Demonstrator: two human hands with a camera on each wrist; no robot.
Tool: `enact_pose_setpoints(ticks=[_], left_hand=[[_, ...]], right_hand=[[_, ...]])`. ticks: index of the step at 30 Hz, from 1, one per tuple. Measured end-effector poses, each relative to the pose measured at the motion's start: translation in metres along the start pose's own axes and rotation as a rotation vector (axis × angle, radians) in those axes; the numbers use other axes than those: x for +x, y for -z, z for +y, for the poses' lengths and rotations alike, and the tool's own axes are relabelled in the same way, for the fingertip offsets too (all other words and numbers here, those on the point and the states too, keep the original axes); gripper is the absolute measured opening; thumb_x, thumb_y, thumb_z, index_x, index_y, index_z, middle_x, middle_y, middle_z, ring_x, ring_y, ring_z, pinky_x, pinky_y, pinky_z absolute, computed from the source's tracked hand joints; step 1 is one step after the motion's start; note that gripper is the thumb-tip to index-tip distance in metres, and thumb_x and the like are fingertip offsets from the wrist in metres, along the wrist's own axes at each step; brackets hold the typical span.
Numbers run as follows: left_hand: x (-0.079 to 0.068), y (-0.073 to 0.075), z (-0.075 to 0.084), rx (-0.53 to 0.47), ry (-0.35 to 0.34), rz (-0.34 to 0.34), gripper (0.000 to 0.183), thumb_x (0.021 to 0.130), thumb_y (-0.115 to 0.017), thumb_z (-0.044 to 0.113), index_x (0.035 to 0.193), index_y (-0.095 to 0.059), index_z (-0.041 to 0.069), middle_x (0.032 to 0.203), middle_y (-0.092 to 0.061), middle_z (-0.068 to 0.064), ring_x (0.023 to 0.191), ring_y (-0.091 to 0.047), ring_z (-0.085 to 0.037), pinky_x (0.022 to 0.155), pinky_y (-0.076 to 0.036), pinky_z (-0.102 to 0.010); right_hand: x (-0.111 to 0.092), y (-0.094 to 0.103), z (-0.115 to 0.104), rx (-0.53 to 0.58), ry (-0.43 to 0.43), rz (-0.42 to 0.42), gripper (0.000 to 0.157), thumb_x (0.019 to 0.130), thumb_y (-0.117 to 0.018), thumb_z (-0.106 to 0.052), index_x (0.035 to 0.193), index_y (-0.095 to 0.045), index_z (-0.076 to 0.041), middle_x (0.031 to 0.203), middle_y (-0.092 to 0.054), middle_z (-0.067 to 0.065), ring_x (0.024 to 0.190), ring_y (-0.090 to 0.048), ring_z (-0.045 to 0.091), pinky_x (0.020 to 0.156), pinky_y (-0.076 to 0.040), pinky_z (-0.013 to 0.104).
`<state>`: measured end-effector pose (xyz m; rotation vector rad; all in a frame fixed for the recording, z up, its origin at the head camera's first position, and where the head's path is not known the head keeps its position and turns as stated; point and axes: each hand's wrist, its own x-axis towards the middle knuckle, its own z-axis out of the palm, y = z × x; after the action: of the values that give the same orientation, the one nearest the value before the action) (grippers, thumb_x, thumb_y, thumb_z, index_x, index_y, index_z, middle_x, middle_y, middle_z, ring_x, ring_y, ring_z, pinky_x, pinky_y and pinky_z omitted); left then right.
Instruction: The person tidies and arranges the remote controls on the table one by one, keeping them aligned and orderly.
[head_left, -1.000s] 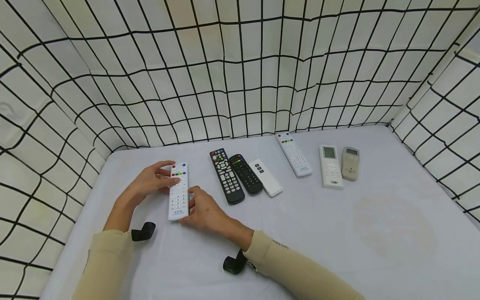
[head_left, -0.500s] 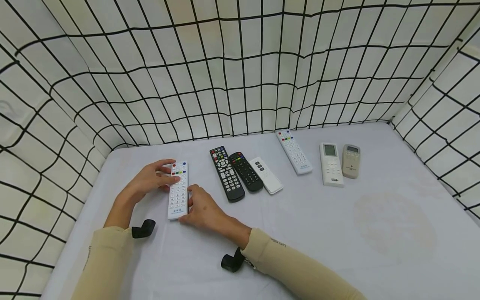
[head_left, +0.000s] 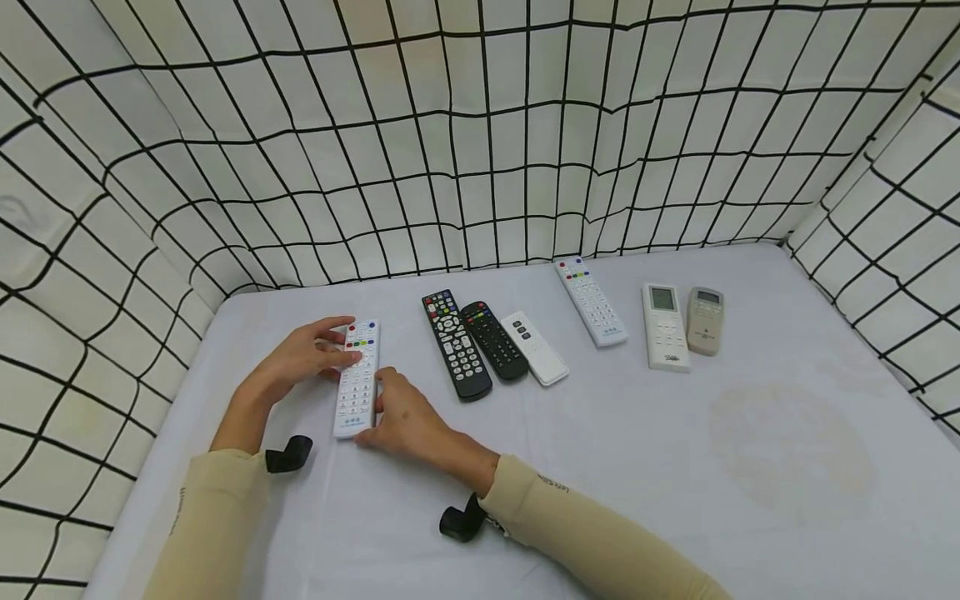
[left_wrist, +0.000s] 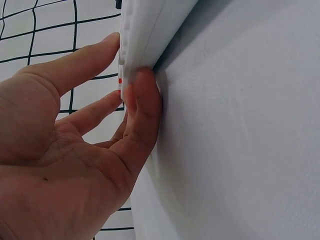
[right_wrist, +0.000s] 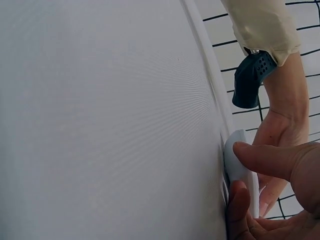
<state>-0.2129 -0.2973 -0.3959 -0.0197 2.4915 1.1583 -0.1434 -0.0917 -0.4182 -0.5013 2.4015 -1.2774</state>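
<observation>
On the left part of the table lies a white remote control [head_left: 356, 392] with colored buttons at its far end. My left hand [head_left: 303, 358] grips its far left side, thumb on the button face and fingers at the edge and back. The right hand [head_left: 405, 421] holds the near right corner, thumb at the near end and fingers along the right edge. In the left wrist view the remote's side [left_wrist: 147, 35] rises between thumb and fingers. The right wrist view shows the remote's near end [right_wrist: 240, 160] between thumb and fingers; part of it is hidden.
To the right lie a long black remote [head_left: 457, 346], a shorter black remote [head_left: 495, 340] and a slim white remote [head_left: 536, 348]. Farther right are another white remote [head_left: 591, 302], a white remote with a screen [head_left: 665, 329] and a beige one [head_left: 705, 321]. Black netting [head_left: 487, 175] surrounds the table.
The near end of the gripped remote has swung slightly left, with my right hand following. The left hand keeps its hold. The head view has shifted a little; the other remotes have not moved.
</observation>
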Motion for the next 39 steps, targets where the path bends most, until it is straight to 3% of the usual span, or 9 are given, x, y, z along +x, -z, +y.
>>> enact_pose_setpoints(ticks=[10,20,25,30,34,39], left_hand=[[0.0,0.003,0.002,0.028,-0.007,-0.019,0.08,0.099,-0.07,0.022,0.165,-0.027,0.008,0.151,-0.041,-0.028,0.114,-0.057,-0.03,0.079,-0.057,-0.023],[0.001,0.004,0.0,0.028,-0.002,-0.023,0.079,0.1,-0.068,0.021,0.166,-0.025,0.008,0.152,-0.04,-0.029,0.119,-0.055,-0.034,0.08,-0.056,-0.023],[0.001,0.003,0.0,0.028,0.006,-0.017,0.081,0.1,-0.068,0.022,0.166,-0.024,0.009,0.153,-0.04,-0.029,0.12,-0.054,-0.034,0.08,-0.055,-0.023],[-0.002,0.001,0.003,0.065,0.018,0.011,0.08,0.1,-0.068,0.028,0.165,-0.026,0.01,0.151,-0.045,-0.028,0.111,-0.057,-0.03,0.079,-0.052,-0.025],[-0.005,0.001,0.004,0.093,0.016,0.062,0.077,0.102,-0.067,0.033,0.164,-0.029,0.008,0.15,-0.047,-0.028,0.118,-0.056,-0.035,0.08,-0.051,-0.026],[-0.005,-0.002,0.015,0.134,-0.018,0.151,0.071,0.103,-0.064,0.036,0.162,-0.035,0.008,0.149,-0.048,-0.027,0.133,-0.05,-0.042,0.097,-0.052,-0.045]], right_hand=[[0.0,-0.003,-0.006,-0.007,-0.045,-0.004,0.088,0.082,-0.09,-0.016,0.152,-0.039,-0.003,0.097,-0.074,0.002,0.075,-0.059,0.003,0.062,-0.047,0.018],[0.0,-0.005,-0.01,-0.046,-0.071,0.008,0.088,0.081,-0.091,-0.02,0.151,-0.041,-0.005,0.097,-0.073,0.0,0.074,-0.059,0.004,0.062,-0.047,0.019],[-0.002,-0.002,-0.008,-0.015,-0.074,0.0,0.086,0.081,-0.091,-0.022,0.15,-0.042,-0.006,0.097,-0.072,-0.001,0.076,-0.058,0.005,0.065,-0.047,0.02],[-0.003,0.001,-0.004,0.004,-0.065,0.0,0.089,0.083,-0.09,-0.026,0.154,-0.04,-0.005,0.094,-0.067,-0.002,0.076,-0.056,0.007,0.067,-0.046,0.019],[-0.003,0.006,-0.002,-0.005,-0.049,0.015,0.084,0.086,-0.087,-0.028,0.153,-0.042,-0.005,0.096,-0.067,-0.001,0.076,-0.056,0.007,0.068,-0.046,0.018],[-0.009,0.029,0.0,0.027,-0.019,0.041,0.073,0.093,-0.081,-0.028,0.153,-0.044,-0.009,0.108,-0.069,0.003,0.081,-0.062,0.008,0.07,-0.05,0.02]])
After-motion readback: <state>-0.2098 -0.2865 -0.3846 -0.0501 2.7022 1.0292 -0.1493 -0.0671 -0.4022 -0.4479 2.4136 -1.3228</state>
